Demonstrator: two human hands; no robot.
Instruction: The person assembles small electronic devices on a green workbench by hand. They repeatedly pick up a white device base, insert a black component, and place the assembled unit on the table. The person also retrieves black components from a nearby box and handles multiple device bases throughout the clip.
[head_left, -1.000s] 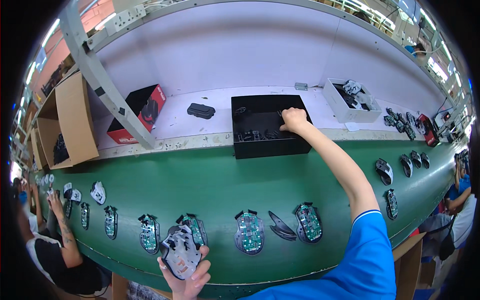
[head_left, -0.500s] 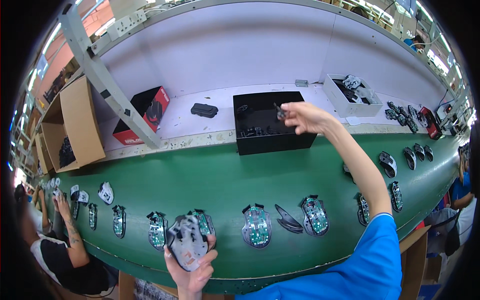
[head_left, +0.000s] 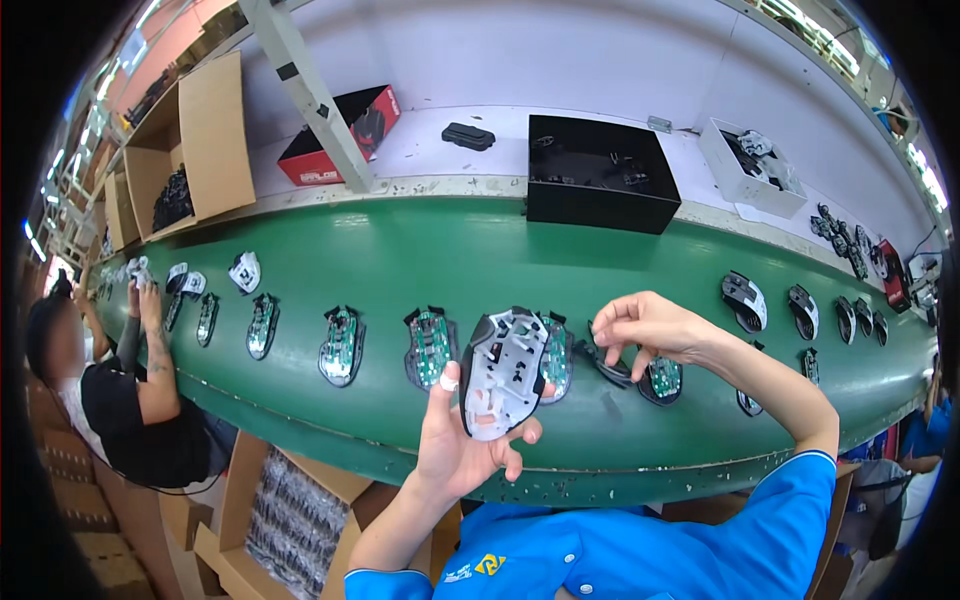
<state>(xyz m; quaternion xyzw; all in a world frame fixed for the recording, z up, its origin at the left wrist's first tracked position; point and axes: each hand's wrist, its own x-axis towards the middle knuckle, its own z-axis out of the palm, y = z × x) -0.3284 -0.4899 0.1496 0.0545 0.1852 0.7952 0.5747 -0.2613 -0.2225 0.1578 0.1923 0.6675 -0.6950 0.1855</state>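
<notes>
My left hand (head_left: 455, 445) holds up a computer mouse top shell (head_left: 508, 375), its white inner side with black posts facing me. My right hand (head_left: 655, 328) is to the right of the shell, with thumb and fingers pinched together. A small dark part shows at its fingertips, its shape hard to make out. Just under those fingers lies a black curved mouse piece (head_left: 608, 372) on the green belt. Mouse bases with green circuit boards, such as one behind the shell (head_left: 556, 365) and one left of it (head_left: 430, 345), lie in a row.
A black box (head_left: 600, 205) with small dark parts stands on the ledge beyond the green belt (head_left: 400, 240). Nearby are a red box (head_left: 310, 165), a white box (head_left: 750, 190) and a cardboard box (head_left: 215, 140). A co-worker (head_left: 130, 400) works at the left; assembled-looking shells (head_left: 745, 300) lie right.
My right hand has come back from the black box to beside the shell, bringing a small dark part. My left hand has raised the shell, its inside now facing me. The view has shifted.
</notes>
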